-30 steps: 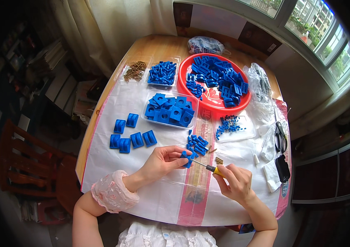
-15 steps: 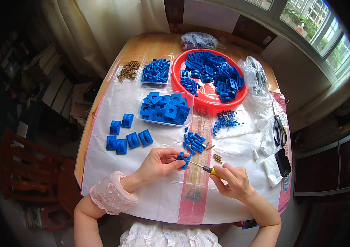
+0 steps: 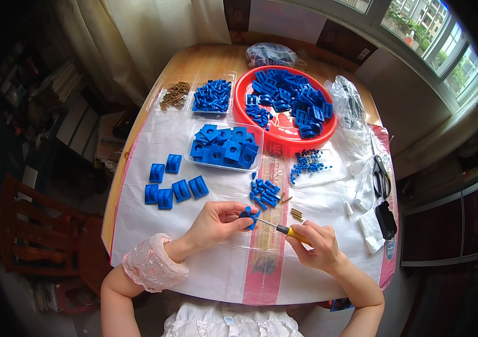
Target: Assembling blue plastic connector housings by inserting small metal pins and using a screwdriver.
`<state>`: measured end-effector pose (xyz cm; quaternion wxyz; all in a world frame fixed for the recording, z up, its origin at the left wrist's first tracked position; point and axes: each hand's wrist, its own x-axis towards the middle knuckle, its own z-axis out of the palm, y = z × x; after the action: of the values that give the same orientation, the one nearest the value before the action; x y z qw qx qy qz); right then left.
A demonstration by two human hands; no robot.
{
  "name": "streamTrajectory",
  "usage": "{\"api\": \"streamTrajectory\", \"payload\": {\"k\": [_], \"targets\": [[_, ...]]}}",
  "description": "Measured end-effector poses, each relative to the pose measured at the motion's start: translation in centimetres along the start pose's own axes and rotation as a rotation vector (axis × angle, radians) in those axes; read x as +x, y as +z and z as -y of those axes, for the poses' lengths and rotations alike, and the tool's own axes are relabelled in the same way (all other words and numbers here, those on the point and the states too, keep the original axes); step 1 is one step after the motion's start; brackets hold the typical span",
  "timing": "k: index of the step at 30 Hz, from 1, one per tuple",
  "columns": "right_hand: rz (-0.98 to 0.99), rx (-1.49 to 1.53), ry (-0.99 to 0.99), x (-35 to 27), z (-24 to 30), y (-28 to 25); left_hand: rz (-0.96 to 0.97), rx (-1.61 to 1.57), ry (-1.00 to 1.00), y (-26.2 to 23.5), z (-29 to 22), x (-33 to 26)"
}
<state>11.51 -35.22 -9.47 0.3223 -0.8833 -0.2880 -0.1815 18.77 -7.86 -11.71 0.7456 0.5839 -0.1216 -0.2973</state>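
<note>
Between the fingertips of my left hand (image 3: 222, 220) is a small blue plastic part (image 3: 250, 217), partly hidden by the fingers. My right hand (image 3: 317, 244) is wrapped round the yellow and black handle of a screwdriver (image 3: 292, 232). Its thin metal shaft points left, and the tip meets the blue part. Just beyond my hands lies a small pile of blue plastic pegs (image 3: 265, 194). A few brass-coloured pins (image 3: 297, 214) rest to the right of that pile. Several curved blue pieces (image 3: 181, 191) lie beyond my left hand.
A clear tub (image 3: 258, 163) of square blue plates stands mid-table. Behind it are a tray of blue pegs (image 3: 212, 96), brass-coloured pins (image 3: 175, 96) and a red basin (image 3: 284, 139) of blue parts. Small beads (image 3: 308, 165) lie right, with scissors (image 3: 382, 180) and a black object (image 3: 386, 221) near the edge.
</note>
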Motion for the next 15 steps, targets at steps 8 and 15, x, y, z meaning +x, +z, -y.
{"api": "streamTrajectory", "payload": {"k": [8, 15], "targets": [[0.027, -0.010, 0.009, 1.5, -0.8, -1.3, -0.034, -0.007, 0.070, 0.9, -0.1, 0.5], [-0.074, 0.450, 0.312, 0.3, -2.7, -1.7, -0.030, -0.006, 0.067, 1.1, 0.3, 0.6]]}}
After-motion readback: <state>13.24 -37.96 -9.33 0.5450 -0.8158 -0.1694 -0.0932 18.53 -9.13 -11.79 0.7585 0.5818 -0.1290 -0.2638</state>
